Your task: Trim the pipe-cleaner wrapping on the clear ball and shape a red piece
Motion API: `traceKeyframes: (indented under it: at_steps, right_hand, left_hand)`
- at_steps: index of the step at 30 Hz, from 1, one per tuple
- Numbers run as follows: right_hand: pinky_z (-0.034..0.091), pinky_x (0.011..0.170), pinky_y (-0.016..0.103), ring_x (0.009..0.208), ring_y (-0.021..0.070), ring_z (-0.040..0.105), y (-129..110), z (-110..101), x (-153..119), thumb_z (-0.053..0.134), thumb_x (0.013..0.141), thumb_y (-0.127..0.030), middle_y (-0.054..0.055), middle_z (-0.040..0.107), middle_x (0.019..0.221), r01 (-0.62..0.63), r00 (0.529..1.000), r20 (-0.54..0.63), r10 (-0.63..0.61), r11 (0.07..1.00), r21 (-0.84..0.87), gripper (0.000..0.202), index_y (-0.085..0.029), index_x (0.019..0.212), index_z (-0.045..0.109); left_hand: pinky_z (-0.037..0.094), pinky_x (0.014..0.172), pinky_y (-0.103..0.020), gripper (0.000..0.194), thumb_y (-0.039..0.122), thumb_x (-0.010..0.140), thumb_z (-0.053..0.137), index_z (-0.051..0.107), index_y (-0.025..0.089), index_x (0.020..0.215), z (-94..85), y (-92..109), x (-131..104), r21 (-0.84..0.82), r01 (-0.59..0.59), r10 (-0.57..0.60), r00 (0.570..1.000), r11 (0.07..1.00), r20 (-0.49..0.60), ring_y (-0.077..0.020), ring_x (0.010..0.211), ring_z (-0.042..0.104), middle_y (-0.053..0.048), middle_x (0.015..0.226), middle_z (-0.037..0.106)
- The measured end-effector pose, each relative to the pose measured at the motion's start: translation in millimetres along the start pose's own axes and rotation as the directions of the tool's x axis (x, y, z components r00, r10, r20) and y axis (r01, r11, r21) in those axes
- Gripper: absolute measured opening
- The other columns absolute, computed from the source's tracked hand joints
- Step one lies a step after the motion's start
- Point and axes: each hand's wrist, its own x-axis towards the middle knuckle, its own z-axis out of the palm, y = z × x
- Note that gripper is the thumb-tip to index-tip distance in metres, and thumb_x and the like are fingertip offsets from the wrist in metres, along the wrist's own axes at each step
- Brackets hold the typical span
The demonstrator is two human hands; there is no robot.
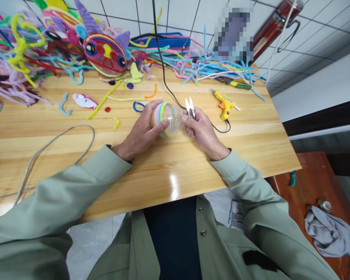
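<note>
Over the table point(169, 163), near its middle: one clear plastic bottle piece point(175, 118), banded with coloured strips, between two hands.
Left hand point(142, 132): fingers wrapped partway around the banded end, thumb across the front.
Right hand point(200, 126): fingers curled about one pair of snips point(191, 104), blades parted, pointing away; whether they touch the bare end I cannot tell.
Grip advice: light and steady should, I judge, keep the thin wall from buckling; blades best kept off the left fingers.
Beyond: one yellow glue gun point(224, 105), one red dot point(107, 109), one pink-and-white oval point(84, 101).
Far side: one horned, two-eyed face point(106, 54) in front; fuzzy strips point(14, 91) too tangled to count.
</note>
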Motion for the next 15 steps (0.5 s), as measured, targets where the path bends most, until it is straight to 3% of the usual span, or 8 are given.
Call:
traceKeyframes:
  at_steps: [7, 11, 15]
  right_hand:
    - [0.024, 0.048, 0.027, 0.053, 0.0085, 0.033, 4.6, 2.2, -1.2, 0.098, 0.08, -0.067, -0.011, 0.047, 0.071, 0.006, 1.0, 0.001, -0.006, 1.0, 0.013, 0.06, -0.029, 0.101, 0.056]
    - [0.025, 0.049, 0.026, 0.053, 0.0082, 0.033, 2.3, 1.9, -3.3, 0.094, 0.084, -0.07, -0.011, 0.047, 0.068, 0.037, 0.999, 0.019, -0.037, 0.999, 0.011, 0.057, -0.028, 0.098, 0.058]
    - [0.024, 0.051, 0.025, 0.053, 0.0072, 0.035, -6.7, -5.5, -7.3, 0.09, 0.092, -0.065, -0.009, 0.052, 0.063, 0.103, 0.992, 0.077, -0.101, 0.994, -0.031, 0.053, -0.025, 0.085, 0.056]
  left_hand:
    - [0.044, 0.138, -0.067, 0.111, 0.097, 0.089, 0.074, 0.042, 0.028, 0.169, 6.3, -1.2, -1.5, 0.132, -0.045, 0.048, 0.999, 0.99, -0.025, -0.0457, 0.162, 0.053, -0.02, 0.169, 0.056]
    - [0.043, 0.139, -0.065, 0.1, 0.09, 0.098, 0.072, 0.041, 0.028, 0.17, 4.1, 3.1, -2.9, 0.119, -0.051, 0.056, 0.998, 0.992, -0.04, -0.0435, 0.163, 0.052, -0.019, 0.17, 0.055]
    - [0.043, 0.14, -0.062, 0.092, 0.085, 0.102, 0.071, 0.042, 0.027, 0.169, 1.3, 3.1, -3.3, 0.07, -0.074, 0.075, 0.997, 0.995, -0.02, -0.041, 0.163, 0.052, -0.017, 0.17, 0.054]
